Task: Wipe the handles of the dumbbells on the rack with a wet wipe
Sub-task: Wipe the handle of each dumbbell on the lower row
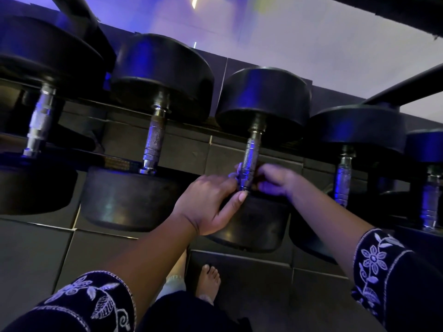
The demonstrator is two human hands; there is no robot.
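Observation:
Several black dumbbells lie side by side on a dark rack, their metal handles running away from me. My left hand [211,202] and my right hand [275,179] meet at the near end of the third dumbbell's handle [250,154]. A pale wet wipe [236,174] shows between the fingers of my left hand, wrapped against the handle's left side. My left thumb presses near the handle's base. My right hand's fingers curl round the handle from the right. The near head [251,226] of that dumbbell sits under both hands.
Neighbouring handles stand to the left [153,142] and right [342,173]. A rack rail [402,87] slants across the upper right. Dark floor tiles [33,255] lie below, and my bare foot [208,280] stands close to the rack.

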